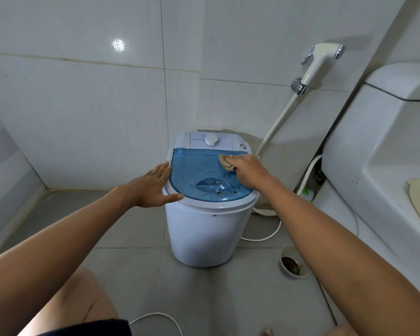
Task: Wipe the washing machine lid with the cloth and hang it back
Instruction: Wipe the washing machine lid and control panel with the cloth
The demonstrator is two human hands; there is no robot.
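Forearms reached toward the lid (204, 170). Left hand (153, 187), fingers spread, braced its left edge; right hand (246, 170) bunched the cloth (224, 162) at its far-right corner. Overlapping strokes toward the speckled near edge would serve best.

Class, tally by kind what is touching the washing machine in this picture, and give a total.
Hands: 2, the left hand and the right hand
Cloths: 1, the cloth on the blue lid
Total: 3
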